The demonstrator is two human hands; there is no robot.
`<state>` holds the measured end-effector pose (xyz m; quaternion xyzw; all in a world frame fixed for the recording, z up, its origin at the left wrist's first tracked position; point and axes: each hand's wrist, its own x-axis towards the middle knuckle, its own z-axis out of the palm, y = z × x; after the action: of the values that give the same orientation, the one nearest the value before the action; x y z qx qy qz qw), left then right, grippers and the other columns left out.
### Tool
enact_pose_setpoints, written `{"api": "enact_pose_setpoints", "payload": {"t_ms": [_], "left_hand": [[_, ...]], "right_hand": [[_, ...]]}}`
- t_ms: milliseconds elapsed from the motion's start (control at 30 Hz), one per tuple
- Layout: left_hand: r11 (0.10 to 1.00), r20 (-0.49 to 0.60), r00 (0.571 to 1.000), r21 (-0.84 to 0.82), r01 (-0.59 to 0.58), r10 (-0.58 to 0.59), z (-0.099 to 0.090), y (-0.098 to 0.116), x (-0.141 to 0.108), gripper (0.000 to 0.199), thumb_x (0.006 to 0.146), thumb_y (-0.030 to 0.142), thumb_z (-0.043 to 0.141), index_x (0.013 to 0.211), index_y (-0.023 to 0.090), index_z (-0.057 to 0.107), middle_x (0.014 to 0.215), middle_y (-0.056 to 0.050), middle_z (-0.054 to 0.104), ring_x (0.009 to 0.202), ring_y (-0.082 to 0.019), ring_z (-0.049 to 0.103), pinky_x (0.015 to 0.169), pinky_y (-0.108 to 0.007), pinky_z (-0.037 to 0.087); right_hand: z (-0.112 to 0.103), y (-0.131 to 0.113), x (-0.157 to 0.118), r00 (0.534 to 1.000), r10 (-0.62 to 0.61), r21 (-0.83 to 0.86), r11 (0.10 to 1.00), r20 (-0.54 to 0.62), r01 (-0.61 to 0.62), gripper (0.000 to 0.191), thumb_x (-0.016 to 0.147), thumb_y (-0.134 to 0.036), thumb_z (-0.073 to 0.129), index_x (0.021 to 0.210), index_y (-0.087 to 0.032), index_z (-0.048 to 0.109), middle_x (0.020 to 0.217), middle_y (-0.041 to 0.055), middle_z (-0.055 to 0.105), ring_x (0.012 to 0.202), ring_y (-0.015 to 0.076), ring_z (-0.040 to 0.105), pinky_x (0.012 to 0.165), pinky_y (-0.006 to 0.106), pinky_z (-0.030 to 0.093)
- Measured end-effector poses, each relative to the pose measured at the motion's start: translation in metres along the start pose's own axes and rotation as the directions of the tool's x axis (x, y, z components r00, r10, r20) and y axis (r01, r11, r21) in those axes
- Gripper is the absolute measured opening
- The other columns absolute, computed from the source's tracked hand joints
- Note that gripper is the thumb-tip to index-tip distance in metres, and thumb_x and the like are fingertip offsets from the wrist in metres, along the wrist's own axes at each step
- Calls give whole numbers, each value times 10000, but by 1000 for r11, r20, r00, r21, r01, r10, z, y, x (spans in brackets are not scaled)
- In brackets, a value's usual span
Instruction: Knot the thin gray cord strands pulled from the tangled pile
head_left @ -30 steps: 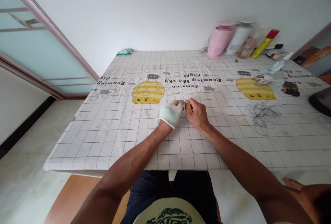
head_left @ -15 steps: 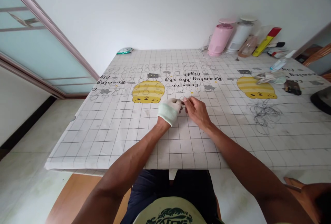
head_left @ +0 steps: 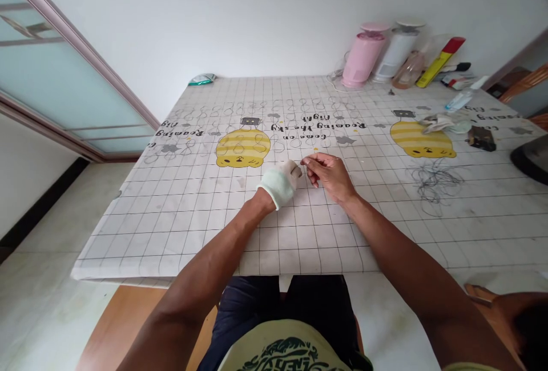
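Observation:
My left hand (head_left: 282,181), in a pale glove with a mint cuff, is closed above the middle of the table, its fingers curled around something too small to make out. Just to its right is my bare right hand (head_left: 327,174), thumb and forefinger pinched close to the glove; what they hold, if anything, cannot be seen. Beyond both hands, rows of thin wire loops (head_left: 303,107) lie on the checked tablecloth (head_left: 205,217). A tangle of thin dark wire (head_left: 434,182) rests on the cloth to the right.
Along the back right stand a pink cylinder (head_left: 363,57), a white cylinder (head_left: 396,54), a bottle (head_left: 410,70) and a yellow-red box (head_left: 440,63). Nearer are a crumpled glove (head_left: 445,123) and a dark block (head_left: 482,138). A green packet (head_left: 202,79) lies at the back left.
My right hand has drawn slightly away from the left, widening the gap between them. The gloved left hand has turned a little, and the whole view has shifted slightly.

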<state>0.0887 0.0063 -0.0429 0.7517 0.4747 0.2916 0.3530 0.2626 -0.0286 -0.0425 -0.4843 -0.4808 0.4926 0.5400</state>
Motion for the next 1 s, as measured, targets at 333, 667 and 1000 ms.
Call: {"api": "enact_pose_setpoints", "payload": {"t_ms": [333, 667, 1000], "left_hand": [[995, 0, 996, -39, 93, -93, -5, 8, -2, 191, 890, 240, 672, 701, 248, 698, 632, -25, 590, 651, -222, 525, 696, -341, 389], [975, -34, 987, -162, 152, -159, -14, 25, -5, 234, 899, 229, 664, 675, 246, 731, 661, -29, 660, 694, -219, 542, 698, -328, 382], [964, -62, 985, -220, 146, -163, -14, 22, -1, 240, 913, 382, 702, 1070, 233, 806, 936, -46, 781, 785, -222, 670, 806, -325, 477]], "right_hand": [[-14, -4, 2, 996, 42, -16, 999, 79, -41, 347, 869, -508, 856, 899, -172, 773, 674, 13, 624, 528, 129, 561, 410, 251, 409], [-18, -9, 2, 990, -130, 10, 991, -59, 131, 273, 907, -458, 831, 934, -188, 796, 730, 29, 657, 577, 138, 578, 433, 265, 445], [-13, -8, 0, 961, -228, -131, 969, -155, 209, 268, 907, -458, 823, 910, -190, 822, 718, 51, 727, 545, 155, 628, 405, 276, 451]]}}
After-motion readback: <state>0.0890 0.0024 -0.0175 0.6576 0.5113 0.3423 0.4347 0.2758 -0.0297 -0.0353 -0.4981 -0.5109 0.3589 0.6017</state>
